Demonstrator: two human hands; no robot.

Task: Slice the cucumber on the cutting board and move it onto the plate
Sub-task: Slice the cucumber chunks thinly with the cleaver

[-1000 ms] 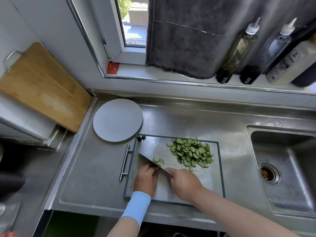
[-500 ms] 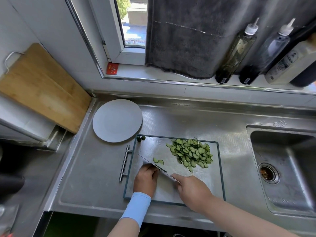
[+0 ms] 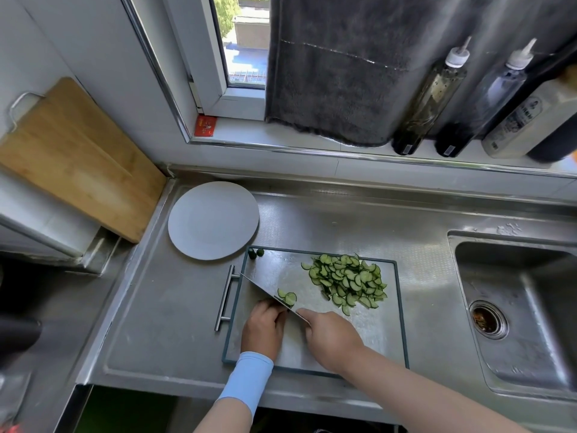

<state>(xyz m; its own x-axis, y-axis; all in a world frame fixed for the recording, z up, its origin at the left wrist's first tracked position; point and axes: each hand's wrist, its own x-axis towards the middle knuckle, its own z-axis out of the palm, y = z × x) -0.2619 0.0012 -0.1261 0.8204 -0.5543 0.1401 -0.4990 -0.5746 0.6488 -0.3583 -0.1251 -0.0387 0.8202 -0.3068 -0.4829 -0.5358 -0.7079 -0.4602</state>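
Note:
A steel cutting board (image 3: pixel 384 335) with a dark rim lies on the counter. A pile of thin cucumber slices (image 3: pixel 346 281) covers its far right part. Two more slices (image 3: pixel 288 296) lie beside the cleaver blade (image 3: pixel 265 287). My right hand (image 3: pixel 331 335) grips the cleaver's handle. My left hand (image 3: pixel 263 328), fingers curled, sits against the blade's left side; whatever is under its fingers is hidden. Two dark cucumber ends (image 3: pixel 256 253) rest at the board's far left corner. The round grey plate (image 3: pixel 213 220) stands bare behind the board to the left.
A sink (image 3: pixel 518 310) with a drain opens to the right. A wooden board (image 3: pixel 71 157) leans against the left wall. Bottles (image 3: pixel 427 98) and a dark towel (image 3: pixel 343 67) line the window sill behind. The board's bar handle (image 3: pixel 225 297) juts left.
The cleaver drew back toward me and tilted half a second ago, then came forward again; its blade now stands by the two loose slices. My left hand stayed put.

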